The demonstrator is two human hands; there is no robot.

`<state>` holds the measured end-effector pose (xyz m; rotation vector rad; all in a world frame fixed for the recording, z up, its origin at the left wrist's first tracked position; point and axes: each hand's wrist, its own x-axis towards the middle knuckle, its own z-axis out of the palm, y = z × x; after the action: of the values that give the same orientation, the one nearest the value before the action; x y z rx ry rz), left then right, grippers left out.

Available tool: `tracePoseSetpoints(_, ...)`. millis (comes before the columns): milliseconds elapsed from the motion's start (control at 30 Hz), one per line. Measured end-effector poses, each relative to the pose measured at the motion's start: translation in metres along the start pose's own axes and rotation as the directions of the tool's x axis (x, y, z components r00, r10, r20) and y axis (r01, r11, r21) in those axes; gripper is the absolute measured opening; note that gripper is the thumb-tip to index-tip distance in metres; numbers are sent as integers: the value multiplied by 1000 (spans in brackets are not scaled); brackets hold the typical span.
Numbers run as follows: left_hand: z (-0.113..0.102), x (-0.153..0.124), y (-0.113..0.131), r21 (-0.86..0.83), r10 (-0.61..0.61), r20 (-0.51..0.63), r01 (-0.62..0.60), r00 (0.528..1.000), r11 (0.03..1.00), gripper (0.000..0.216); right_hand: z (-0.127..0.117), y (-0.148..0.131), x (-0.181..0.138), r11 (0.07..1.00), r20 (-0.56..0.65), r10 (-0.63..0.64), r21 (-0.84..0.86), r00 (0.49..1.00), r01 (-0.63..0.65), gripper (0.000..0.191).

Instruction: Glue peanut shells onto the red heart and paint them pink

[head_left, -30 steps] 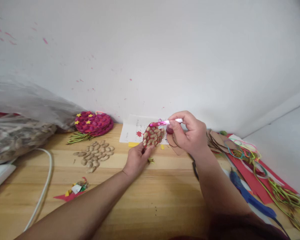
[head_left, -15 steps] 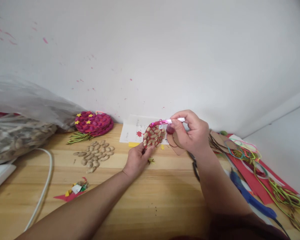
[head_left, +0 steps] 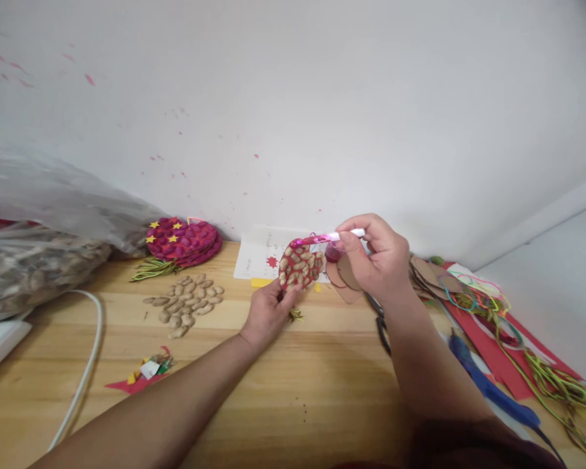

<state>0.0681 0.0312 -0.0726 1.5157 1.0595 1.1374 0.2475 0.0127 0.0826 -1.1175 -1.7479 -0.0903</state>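
Note:
In my left hand (head_left: pixel 267 314), closed on its lower edge, is a round red disc covered with peanuts (head_left: pixel 303 266), tilted up above the table. My right hand (head_left: pixel 381 257) pinches the white handle of a paintbrush (head_left: pixel 326 238) smeared with pink paint. Its painted end reaches the disc's upper left edge; whether it touches there I cannot make out. A small jar of pink paint (head_left: pixel 333 251) is partly hidden behind my right hand. Beneath the disc pokes out a green tassel (head_left: pixel 296 314).
Finished-looking pink peanut discs with yellow stars (head_left: pixel 185 242) lie left, near loose peanuts (head_left: pixel 188 301) and a plastic bag of peanuts (head_left: pixel 39 260). Paper scraps (head_left: pixel 146 372) lie in front. On the right are a blue glue gun (head_left: pixel 493 391), cords (head_left: pixel 557 378) and cardboard pieces (head_left: pixel 430 273).
My right hand and the paintbrush have shifted slightly right, drawing the brush tip along the disc's edge. The disc is turned a little in my left hand.

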Motion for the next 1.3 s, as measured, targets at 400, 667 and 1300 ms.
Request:
tracePoseSetpoints(400, -1, 0, 9, -45, 29, 4, -29, 1000, 999, 36, 3, 1, -1, 1000, 1, 13, -5, 1000, -13, 11)
tracePoseSetpoints(667, 0, 1, -3, 5, 11, 1, -11, 1000, 1000, 40, 1, 2, 0, 999, -39, 39, -22, 998, -40, 11)
tracePoseSetpoints(1300, 0, 1, 1, 10, 33, -4, -33, 999, 999, 37, -8, -4, 0, 999, 19, 40, 23, 999, -41, 12)
